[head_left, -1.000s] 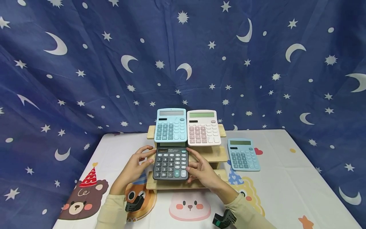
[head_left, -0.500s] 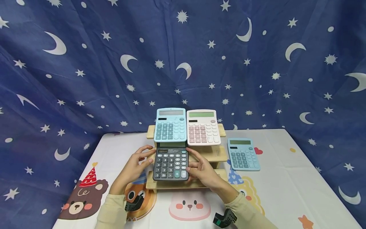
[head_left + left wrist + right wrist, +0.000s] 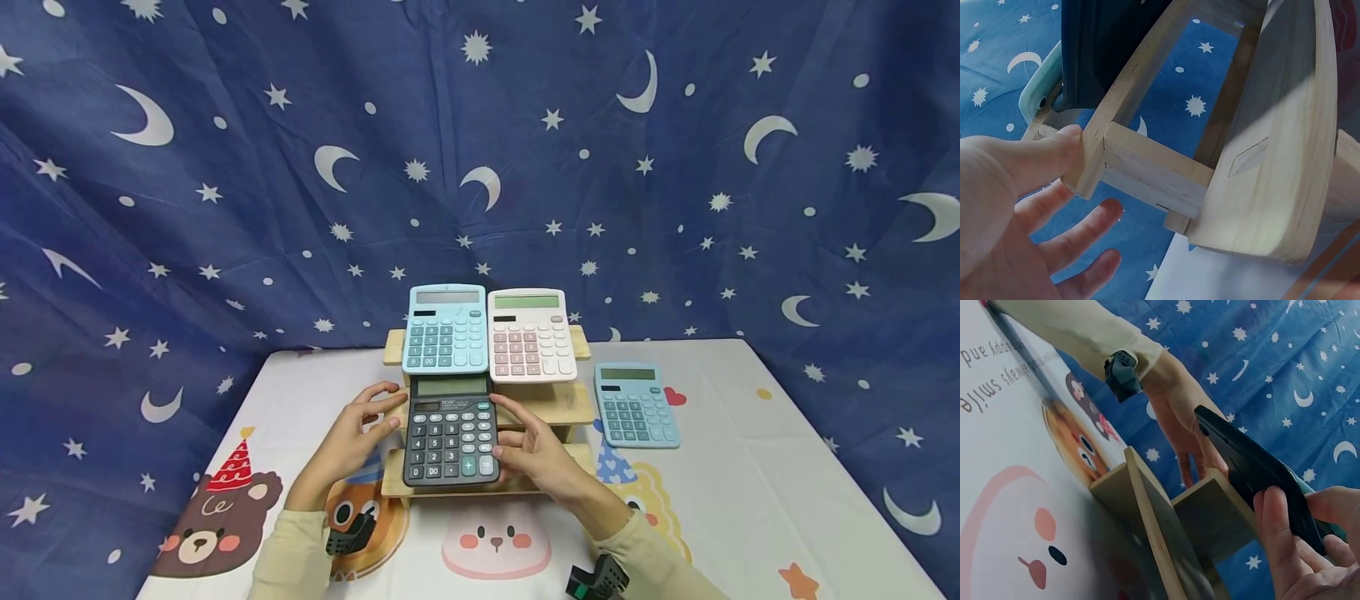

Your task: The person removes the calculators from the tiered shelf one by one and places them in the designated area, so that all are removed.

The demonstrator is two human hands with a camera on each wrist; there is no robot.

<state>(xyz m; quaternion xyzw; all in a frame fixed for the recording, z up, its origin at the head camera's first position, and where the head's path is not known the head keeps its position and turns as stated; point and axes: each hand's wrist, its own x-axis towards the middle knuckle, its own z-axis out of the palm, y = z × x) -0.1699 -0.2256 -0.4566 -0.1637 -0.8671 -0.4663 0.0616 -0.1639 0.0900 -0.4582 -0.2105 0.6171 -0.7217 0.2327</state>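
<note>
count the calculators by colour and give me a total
Light blue: 2, upper-left calculator and far-right calculator
White and pink: 1, upper-middle calculator
Black: 1, lower calculator
Total: 4

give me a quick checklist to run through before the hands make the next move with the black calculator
1. Right hand gripping the black calculator: ok, held at its right edge.
2. Left hand on the wooden rack: ok, pinching a slat's end.
3. Light blue calculator and white calculator on the top tier: ok, side by side.
4. Black calculator's weight borne by the rack: cannot tell.
5. Second blue calculator on the rack: not ok, lying on the table.
</note>
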